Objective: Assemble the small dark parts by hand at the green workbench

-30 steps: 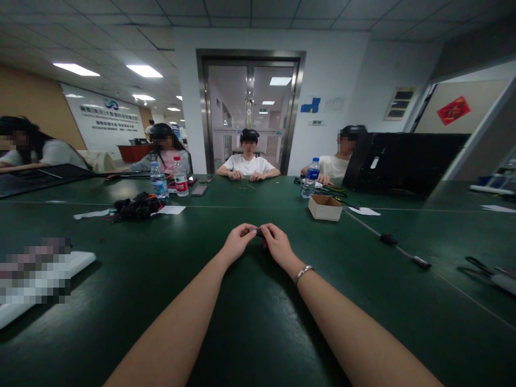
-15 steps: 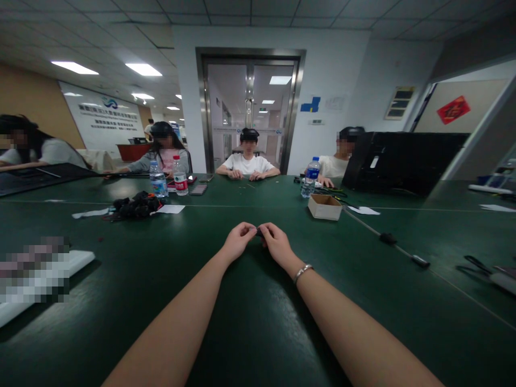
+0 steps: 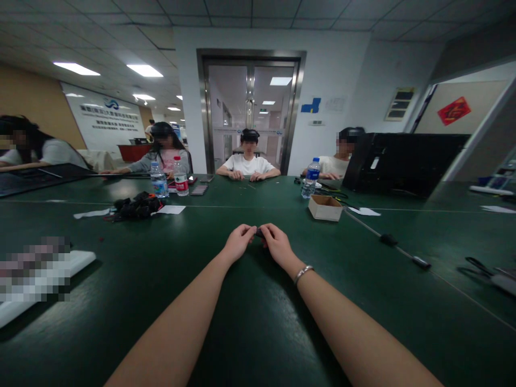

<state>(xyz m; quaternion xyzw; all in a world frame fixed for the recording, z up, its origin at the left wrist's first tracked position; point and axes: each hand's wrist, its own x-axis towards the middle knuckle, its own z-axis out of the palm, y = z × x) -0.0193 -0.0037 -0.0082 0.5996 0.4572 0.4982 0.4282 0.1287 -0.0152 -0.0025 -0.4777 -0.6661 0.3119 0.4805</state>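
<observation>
In the head view, a small dark object (image 3: 258,232) sits between my two hands, just above the green table (image 3: 201,301). It is too small and too covered by fingers for me to tell its kind. My left hand (image 3: 238,242) pinches its left end between thumb and fingertips. From the other side, my right hand (image 3: 277,242) grips it with bent fingers; a silver bracelet (image 3: 303,274) circles that wrist. The two hands nearly meet at the fingertips.
An open cardboard box (image 3: 324,208) lies beyond my right hand, beside a water bottle (image 3: 311,177). Black cables (image 3: 137,206) are heaped at left, near two bottles. A large black monitor (image 3: 407,161) stands at right. Several people sit around the table.
My hands stay almost in place around the small dark object, which shows slightly more now. The view has shifted very slightly.
</observation>
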